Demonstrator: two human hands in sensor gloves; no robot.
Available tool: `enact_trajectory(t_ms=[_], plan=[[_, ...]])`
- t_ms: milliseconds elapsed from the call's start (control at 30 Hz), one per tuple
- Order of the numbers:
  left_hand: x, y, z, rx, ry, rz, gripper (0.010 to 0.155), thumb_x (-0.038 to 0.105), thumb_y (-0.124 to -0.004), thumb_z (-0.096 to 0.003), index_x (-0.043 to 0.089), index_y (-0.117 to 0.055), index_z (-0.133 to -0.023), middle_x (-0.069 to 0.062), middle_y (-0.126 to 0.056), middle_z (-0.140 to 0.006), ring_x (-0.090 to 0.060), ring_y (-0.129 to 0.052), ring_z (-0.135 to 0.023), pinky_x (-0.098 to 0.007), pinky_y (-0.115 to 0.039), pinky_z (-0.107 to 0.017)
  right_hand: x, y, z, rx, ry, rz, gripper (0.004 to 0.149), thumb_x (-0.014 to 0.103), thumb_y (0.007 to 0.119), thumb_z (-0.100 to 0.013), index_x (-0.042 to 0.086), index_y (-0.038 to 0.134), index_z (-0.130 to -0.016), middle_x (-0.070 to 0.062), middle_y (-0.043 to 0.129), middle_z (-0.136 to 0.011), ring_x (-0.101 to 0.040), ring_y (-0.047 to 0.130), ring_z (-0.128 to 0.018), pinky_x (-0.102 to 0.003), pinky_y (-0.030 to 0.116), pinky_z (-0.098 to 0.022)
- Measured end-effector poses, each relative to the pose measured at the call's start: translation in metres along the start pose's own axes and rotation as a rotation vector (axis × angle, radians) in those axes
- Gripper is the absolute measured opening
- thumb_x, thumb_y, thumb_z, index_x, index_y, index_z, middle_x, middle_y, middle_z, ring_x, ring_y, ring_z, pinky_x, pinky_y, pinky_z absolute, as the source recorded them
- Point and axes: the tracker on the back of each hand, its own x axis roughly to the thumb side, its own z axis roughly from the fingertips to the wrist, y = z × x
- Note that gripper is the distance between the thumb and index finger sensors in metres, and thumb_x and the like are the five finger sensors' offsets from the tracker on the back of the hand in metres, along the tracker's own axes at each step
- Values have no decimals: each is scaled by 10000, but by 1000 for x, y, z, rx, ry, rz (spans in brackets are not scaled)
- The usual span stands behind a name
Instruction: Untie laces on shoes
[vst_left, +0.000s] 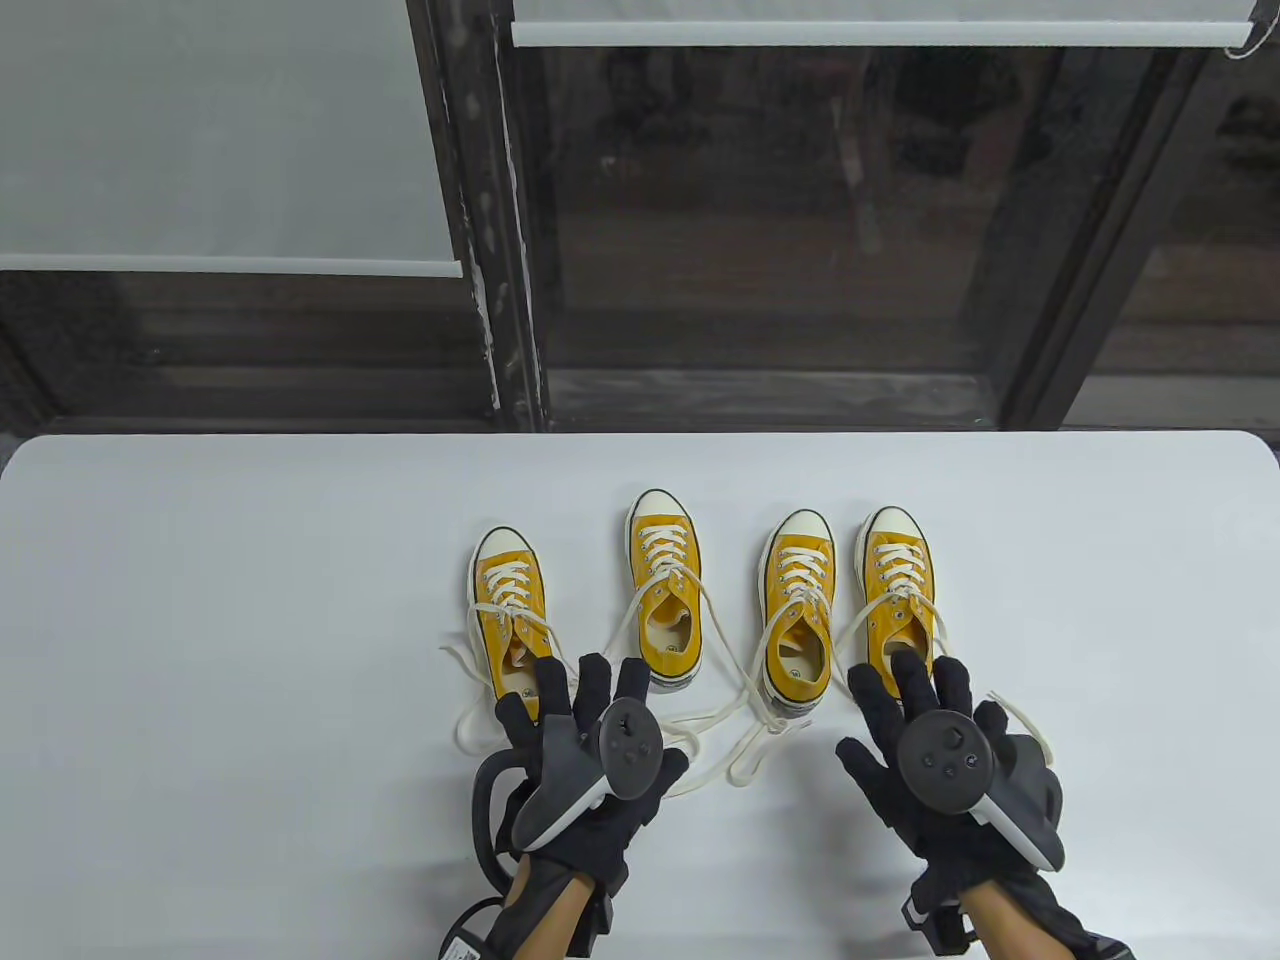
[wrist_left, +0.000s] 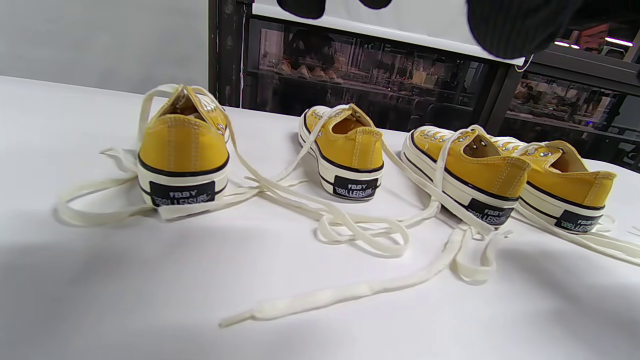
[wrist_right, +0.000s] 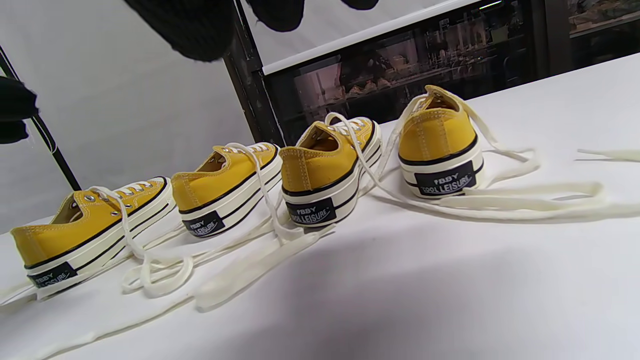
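far-left shoe: yellow canvas low-top sneaker with white rubber toe cap (vst_left: 508, 610), just ahead of the left hand's fingertips; cream flat laces (vst_left: 468, 690) lying loose on the white table (vst_left: 200, 650), no bow visible.
second shoe: same yellow canvas sneaker (vst_left: 665, 590), ahead and right of the left hand; lace ends trailing toward the hands, untied.
third shoe: yellow sneaker (vst_left: 797, 615), between the two hands, nearer the right; laces slack, crossing the neighbour's in a loose heap.
far-right shoe: yellow sneaker (vst_left: 897, 585), just ahead of the right hand; laces spilled to both sides, undone.
progress: judged all four untied; seemingly nothing left beyond perhaps drawing back.
left hand: black-gloved, tracker on its back (vst_left: 585, 745); palm down, fingers spread, holding nothing.
right hand: black-gloved (vst_left: 935, 750); flat, fingers splayed, gripping nothing; contact with heel or lace impossible to tell.
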Motion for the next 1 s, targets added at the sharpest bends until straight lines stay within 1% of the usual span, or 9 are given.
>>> enact_trajectory(t_ms=[333,567,767,1000], plan=[[-1,1,1,3,8,-1,858,671,-668,-524,313,-288,-1205,-81,-286,-1316,-462,-102,-1183,-784,-153,-748,2,2,0,22,-1,7,668,566,609,-636,356,316,-1199,-77,200,-1243,-440,81,-1120,-708,194,-728],[-4,1,-1,-23,10,27,849,666,-669,-525,289,-332,-1206,-91,-356,-1304,-455,-186,-1195,-782,-184,-752,0,1,-1,28,15,-9,669,562,610,-636,352,317,-1199,-84,200,-1243,-445,90,-1119,-710,199,-726],[-10,-1,-4,-49,27,57,847,664,-669,-526,279,-343,-1206,-95,-359,-1302,-451,-198,-1195,-781,-189,-753,-8,-2,-3,24,48,-41,667,561,611,-636,351,320,-1198,-85,204,-1242,-448,101,-1121,-710,204,-726],[-10,-2,-5,-60,27,60,841,662,-666,-529,278,-347,-1206,-93,-355,-1302,-453,-203,-1195,-780,-190,-754,-8,-1,-4,34,45,-46,670,560,611,-637,345,319,-1200,-92,207,-1240,-450,109,-1121,-711,209,-726]])
